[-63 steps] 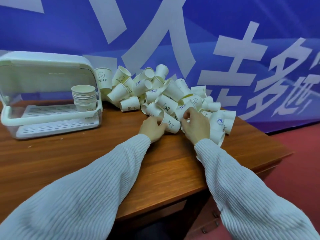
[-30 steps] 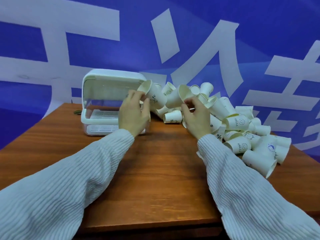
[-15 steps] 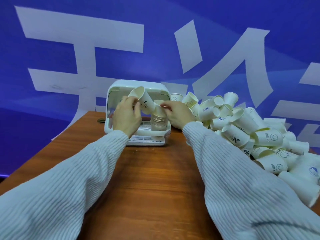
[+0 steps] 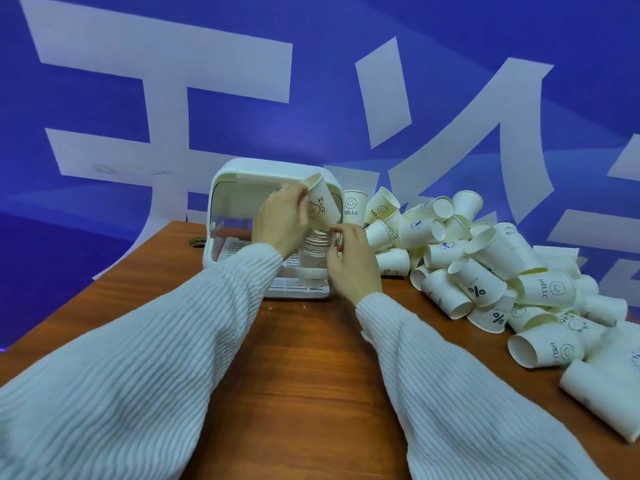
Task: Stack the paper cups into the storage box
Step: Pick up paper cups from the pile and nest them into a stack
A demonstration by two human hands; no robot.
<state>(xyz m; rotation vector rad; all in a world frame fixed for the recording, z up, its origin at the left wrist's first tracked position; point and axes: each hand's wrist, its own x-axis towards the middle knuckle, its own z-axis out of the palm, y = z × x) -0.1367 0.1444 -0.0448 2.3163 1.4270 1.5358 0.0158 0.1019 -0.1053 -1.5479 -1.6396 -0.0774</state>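
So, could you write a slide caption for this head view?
Left hand holds a paper cup above the stack in the storage box.

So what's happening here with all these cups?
A person in a white ribbed sweater is tidying loose white paper cups, heaped on the right of the brown wooden table, into a white plastic storage box with a clear front. The left hand grips one printed cup, tilted just above a nested stack of cups standing inside the box. The right hand pinches the stack's rim, apparently steadying it. Most cups are still outside.
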